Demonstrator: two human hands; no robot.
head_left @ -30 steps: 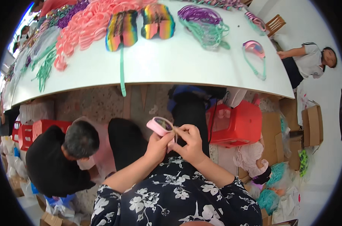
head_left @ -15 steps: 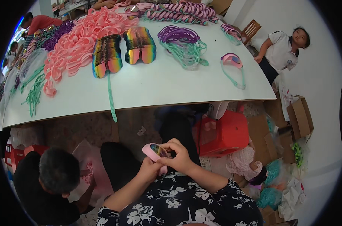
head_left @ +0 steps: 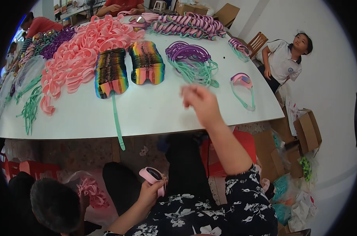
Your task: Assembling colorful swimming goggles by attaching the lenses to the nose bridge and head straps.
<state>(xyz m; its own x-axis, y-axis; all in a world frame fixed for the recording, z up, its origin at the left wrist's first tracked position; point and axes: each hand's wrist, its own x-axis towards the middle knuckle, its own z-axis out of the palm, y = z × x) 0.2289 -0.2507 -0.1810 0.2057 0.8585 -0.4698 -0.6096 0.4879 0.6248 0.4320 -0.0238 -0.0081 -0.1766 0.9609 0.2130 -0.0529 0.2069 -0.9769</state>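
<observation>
Goggles, oval and pink-rimmed (head_left: 151, 175), sit pinched in my left grip (head_left: 149, 192), freeing my right grip (head_left: 202, 104) above the white table (head_left: 159, 120); whether closed, I can't tell.

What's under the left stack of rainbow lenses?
A green strap sticks out from beneath the lens stack and over the edge of the white table; its other end and anything else underneath are covered.

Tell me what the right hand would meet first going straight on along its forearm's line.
Probably the green part of the purple-and-green straps, just ahead of the right hand. The hand's height is unclear, so it might pass over them.
</observation>
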